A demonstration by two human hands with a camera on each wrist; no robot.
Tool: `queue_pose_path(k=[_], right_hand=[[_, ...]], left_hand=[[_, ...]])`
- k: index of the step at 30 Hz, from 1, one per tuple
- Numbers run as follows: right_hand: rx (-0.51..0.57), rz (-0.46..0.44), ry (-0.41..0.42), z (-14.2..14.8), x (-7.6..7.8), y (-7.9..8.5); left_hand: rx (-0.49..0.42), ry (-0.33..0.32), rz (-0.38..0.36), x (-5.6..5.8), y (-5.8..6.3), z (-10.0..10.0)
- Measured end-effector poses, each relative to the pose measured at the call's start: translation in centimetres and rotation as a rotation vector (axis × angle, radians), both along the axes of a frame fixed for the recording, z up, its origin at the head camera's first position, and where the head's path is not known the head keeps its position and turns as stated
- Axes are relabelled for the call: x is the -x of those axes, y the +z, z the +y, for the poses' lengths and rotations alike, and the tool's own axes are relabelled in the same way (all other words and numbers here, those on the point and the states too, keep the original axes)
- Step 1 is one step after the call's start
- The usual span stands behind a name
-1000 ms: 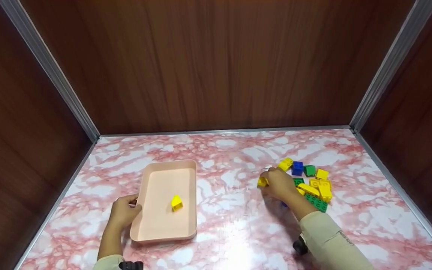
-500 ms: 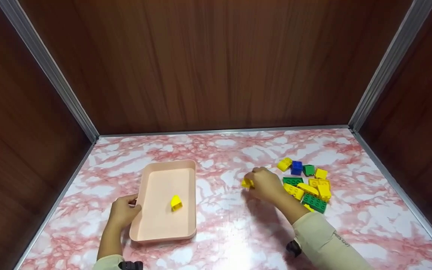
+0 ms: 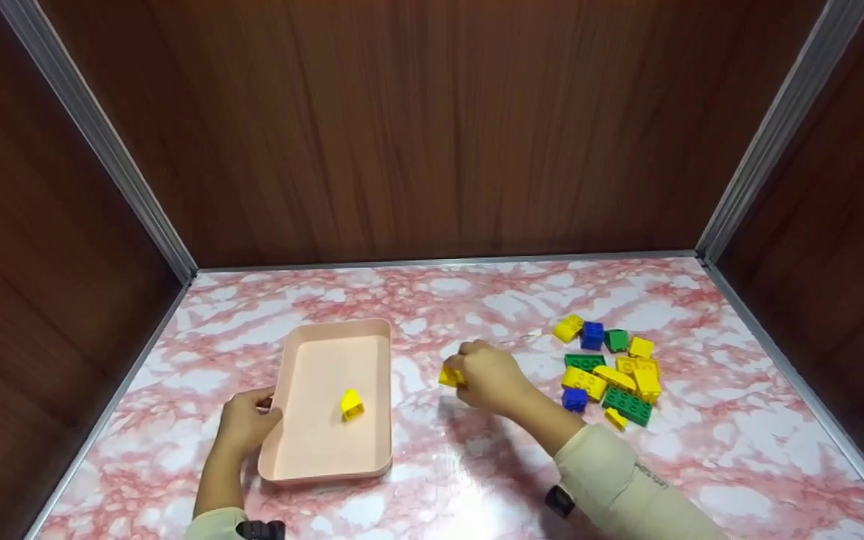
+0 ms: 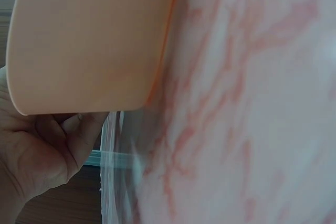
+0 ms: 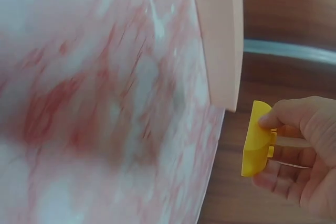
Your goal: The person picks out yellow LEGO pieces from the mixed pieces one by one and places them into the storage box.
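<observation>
My right hand (image 3: 488,379) pinches a yellow toy brick (image 5: 257,140) between thumb and fingers, held above the table to the right of the pink tray (image 3: 385,375). In the right wrist view the brick's studs face the palm. My left hand (image 3: 246,426) grips the tray's left wall, thumb at the rim; in the left wrist view its fingers (image 4: 86,132) reach behind the tray wall (image 4: 89,45). Inside the tray lies one small yellow brick (image 3: 352,405) with a sloped top.
A loose group of yellow, green and blue bricks lies at the right, among them a green brick (image 3: 627,406), a blue brick (image 3: 574,400) and a small yellow piece (image 3: 615,418). Brown wood-grain panels (image 3: 432,135) wall the marbled table (image 3: 477,300) at the back and both sides.
My right hand has moved left from the brick group toward the tray, carrying the yellow brick. Bricks it had covered now show. The left hand and tray stay in place.
</observation>
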State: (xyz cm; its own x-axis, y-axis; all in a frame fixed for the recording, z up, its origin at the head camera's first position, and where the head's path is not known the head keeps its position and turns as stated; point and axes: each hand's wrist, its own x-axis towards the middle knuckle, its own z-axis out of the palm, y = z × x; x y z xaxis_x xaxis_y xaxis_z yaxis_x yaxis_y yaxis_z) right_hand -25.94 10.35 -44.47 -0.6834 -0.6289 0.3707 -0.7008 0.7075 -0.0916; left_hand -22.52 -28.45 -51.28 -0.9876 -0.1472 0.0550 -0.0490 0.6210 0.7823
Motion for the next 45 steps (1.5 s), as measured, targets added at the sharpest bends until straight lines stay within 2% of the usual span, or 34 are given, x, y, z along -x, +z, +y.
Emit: queue_pose_path(k=[5,13,18,25,31,34,40,45], right_hand=[[-0.013,0.004,0.022,-2.2,-0.5,0.4],[-0.08,0.011,0.061,-5.0,-1.2,0.6],[-0.124,0.024,0.078,-7.0,-1.5,0.8],[-0.147,0.009,0.12,-9.7,-1.9,0.9],[-0.166,0.001,0.145,-11.7,-2.0,0.7],[-0.164,-0.021,0.159,-12.6,-2.1,0.4],[-0.129,-0.056,0.211,-14.2,-2.1,-1.6],[-0.173,-0.053,0.186,-15.0,-2.0,-2.7]], left_hand=[[0.026,0.004,0.007,0.0,0.2,0.1],[0.01,-0.009,0.032,0.2,-0.3,0.5],[0.011,-0.018,0.077,0.1,-0.2,0.3],[0.013,-0.002,0.012,0.2,0.1,0.0],[0.013,0.0,-0.015,0.0,0.5,-0.1],[0.005,-0.001,-0.023,0.1,0.6,-0.1],[0.007,0.01,-0.01,0.1,0.5,0.0],[0.018,0.009,0.0,0.0,0.2,0.1]])
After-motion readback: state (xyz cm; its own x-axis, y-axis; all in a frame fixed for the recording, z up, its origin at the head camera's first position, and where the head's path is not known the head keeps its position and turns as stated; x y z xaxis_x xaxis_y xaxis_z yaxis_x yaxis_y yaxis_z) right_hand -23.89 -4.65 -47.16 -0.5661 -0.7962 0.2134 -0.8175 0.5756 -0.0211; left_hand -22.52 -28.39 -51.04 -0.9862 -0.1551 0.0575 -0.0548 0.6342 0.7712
